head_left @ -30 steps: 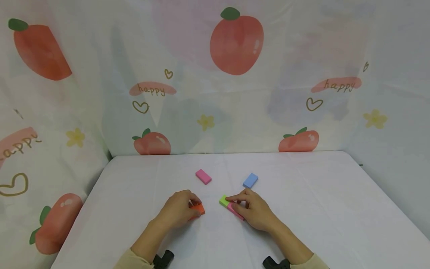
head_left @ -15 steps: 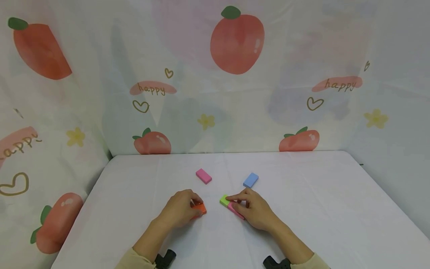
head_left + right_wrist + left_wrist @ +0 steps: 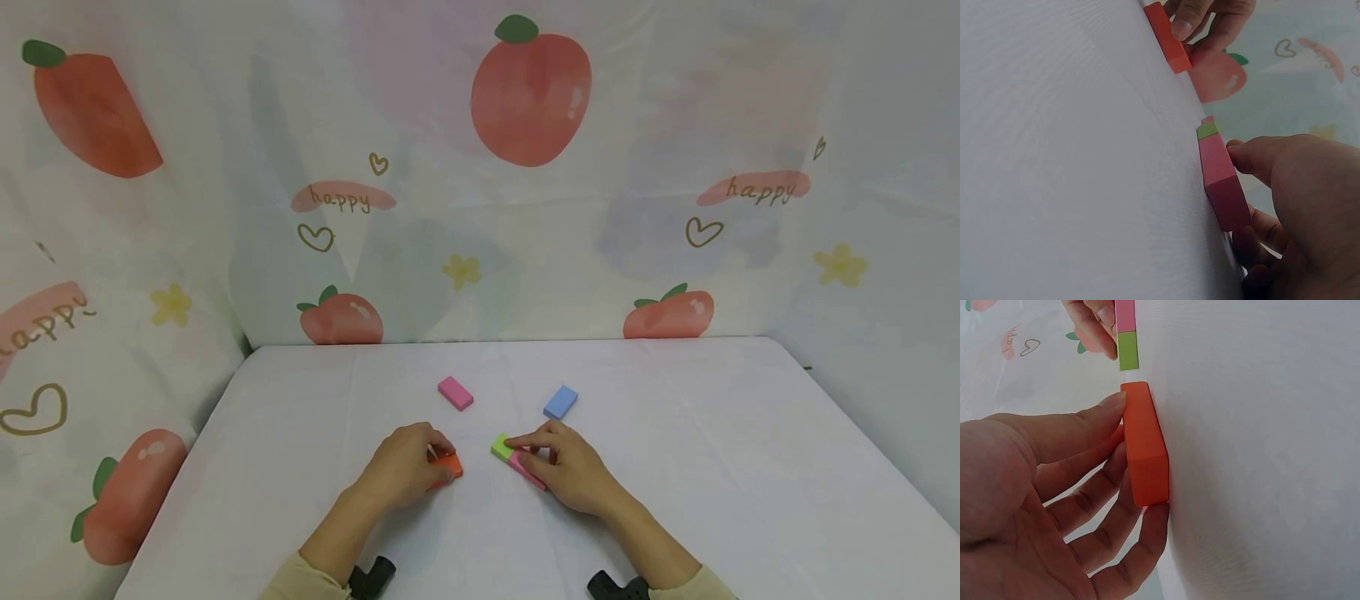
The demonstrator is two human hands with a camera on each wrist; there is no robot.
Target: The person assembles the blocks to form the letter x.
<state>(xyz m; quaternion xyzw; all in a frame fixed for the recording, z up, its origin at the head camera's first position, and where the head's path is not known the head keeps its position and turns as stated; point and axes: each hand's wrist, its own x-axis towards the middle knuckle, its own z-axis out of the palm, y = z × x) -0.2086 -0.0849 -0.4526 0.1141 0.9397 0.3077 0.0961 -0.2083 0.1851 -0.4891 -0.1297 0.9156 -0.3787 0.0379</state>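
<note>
My left hand grips an orange rectangular block on the white tabletop. In the left wrist view, the thumb lies on one side of the orange block and curled fingers reach around the other. To the right, a lime-green block and a pink block lie end to end in a slanting row. Over that row my right hand pinches the pink block, its index fingertip at the green one. A short gap separates the orange block from the green block's end.
Farther back on the table lie another pink block at left and a blue block at right, just beyond my right hand. A fruit-printed curtain stands behind the table's far edge. Black wrist gear shows near my left sleeve.
My left hand has slid the orange block slightly right, closer to the green block. My right hand and the green and pink row stay in place.
</note>
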